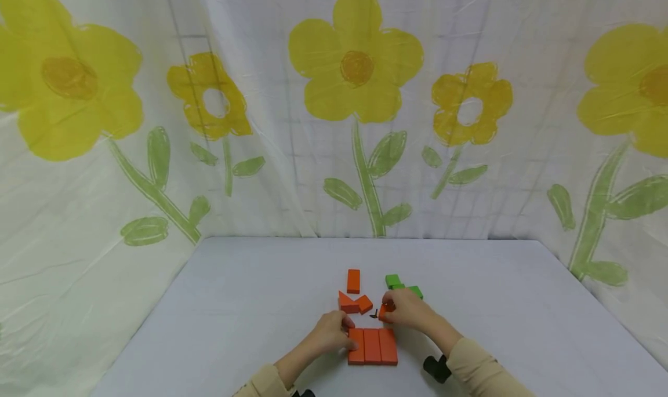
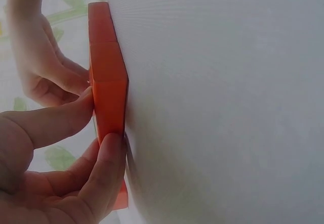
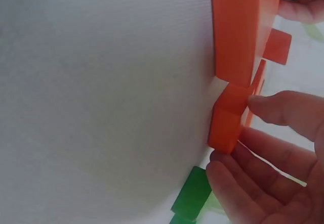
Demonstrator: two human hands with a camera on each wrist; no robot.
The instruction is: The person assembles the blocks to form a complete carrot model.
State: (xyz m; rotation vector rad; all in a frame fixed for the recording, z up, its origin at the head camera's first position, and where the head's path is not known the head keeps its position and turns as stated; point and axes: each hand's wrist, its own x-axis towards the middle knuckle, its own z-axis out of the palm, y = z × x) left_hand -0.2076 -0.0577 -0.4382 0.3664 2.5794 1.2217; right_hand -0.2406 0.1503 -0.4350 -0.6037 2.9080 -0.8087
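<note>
Three flat orange-red blocks [image 1: 372, 347] lie side by side in a row near the front of the table. My left hand [image 1: 330, 331] pinches the leftmost orange block [image 2: 111, 102] of this row, its thumb on one side and its fingers at the other. Just beyond the row's far right corner, my right hand [image 1: 411, 311] holds a smaller orange block [image 3: 226, 123] between thumb and fingers. Part of that block is hidden by the fingers in the head view.
Behind the row lie an orange triangular block [image 1: 347, 304], a small orange block [image 1: 365, 304] and a longer orange block [image 1: 354, 281]. Several green blocks [image 1: 392, 280] sit beyond my right hand. A tiny dark item [image 1: 373, 314] lies between the hands. A flowered curtain [image 1: 313, 182] hangs behind the table.
</note>
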